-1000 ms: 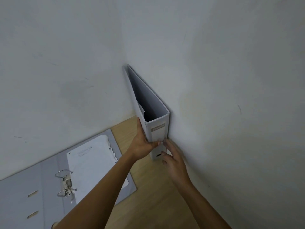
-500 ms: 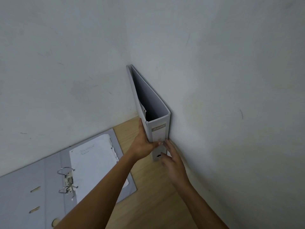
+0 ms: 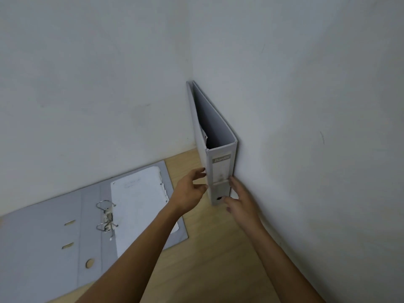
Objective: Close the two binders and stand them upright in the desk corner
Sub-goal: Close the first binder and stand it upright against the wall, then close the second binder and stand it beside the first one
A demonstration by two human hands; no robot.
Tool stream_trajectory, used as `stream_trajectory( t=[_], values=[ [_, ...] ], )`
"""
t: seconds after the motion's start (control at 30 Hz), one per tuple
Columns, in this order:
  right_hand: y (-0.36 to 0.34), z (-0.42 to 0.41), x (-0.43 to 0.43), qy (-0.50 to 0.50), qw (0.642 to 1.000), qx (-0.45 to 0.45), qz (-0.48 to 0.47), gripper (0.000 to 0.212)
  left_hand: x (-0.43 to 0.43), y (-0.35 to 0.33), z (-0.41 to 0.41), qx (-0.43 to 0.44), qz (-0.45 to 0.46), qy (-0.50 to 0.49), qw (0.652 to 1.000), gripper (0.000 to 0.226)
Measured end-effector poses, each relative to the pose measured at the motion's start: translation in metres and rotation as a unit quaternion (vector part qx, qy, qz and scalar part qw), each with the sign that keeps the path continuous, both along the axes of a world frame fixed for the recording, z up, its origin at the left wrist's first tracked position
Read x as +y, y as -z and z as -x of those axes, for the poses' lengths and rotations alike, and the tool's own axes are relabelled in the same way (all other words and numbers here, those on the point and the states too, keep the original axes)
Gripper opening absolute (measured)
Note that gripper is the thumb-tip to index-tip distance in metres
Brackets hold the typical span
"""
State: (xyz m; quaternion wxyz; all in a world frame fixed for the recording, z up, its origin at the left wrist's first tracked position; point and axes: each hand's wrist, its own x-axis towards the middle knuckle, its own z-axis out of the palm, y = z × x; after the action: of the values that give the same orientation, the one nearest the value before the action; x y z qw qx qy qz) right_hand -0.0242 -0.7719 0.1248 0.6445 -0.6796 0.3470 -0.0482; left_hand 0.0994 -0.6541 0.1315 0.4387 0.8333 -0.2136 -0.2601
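Observation:
A closed grey binder (image 3: 221, 165) stands upright in the desk corner, its right cover against the right wall and its labelled spine facing me. My left hand (image 3: 190, 191) hovers at its left cover, fingers spread, fingertips just at the edge and gripping nothing. The fingers of my right hand (image 3: 240, 201) rest on the lower right of the spine, the thumb near the finger hole. A second grey binder (image 3: 43, 226) lies open and flat at the left, its metal rings (image 3: 106, 215) exposed and a white sheet (image 3: 140, 193) on its right half.
The wooden desk (image 3: 207, 248) meets two plain white walls, one behind (image 3: 87, 84) and one on the right (image 3: 317, 127). My left forearm crosses over the open binder's lower right corner.
My left hand has let go of the standing binder's spine and opened beside it. My right hand has stayed low at the spine. The view has shifted slightly.

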Motion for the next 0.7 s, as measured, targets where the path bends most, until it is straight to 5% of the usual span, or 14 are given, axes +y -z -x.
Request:
stream_trajectory(
  t=[0.27,0.7],
  values=[
    [0.016,0.02,0.023,-0.05,0.996,0.077,0.003,0.061,0.072,-0.001,0.026,0.024,0.022,-0.071,0.997,0.037],
    [0.036,0.005,0.181,-0.2,0.967,0.15,-0.057,0.042,0.32,0.044,0.064,0.139,-0.007,-0.242,0.96,0.027]
  ],
)
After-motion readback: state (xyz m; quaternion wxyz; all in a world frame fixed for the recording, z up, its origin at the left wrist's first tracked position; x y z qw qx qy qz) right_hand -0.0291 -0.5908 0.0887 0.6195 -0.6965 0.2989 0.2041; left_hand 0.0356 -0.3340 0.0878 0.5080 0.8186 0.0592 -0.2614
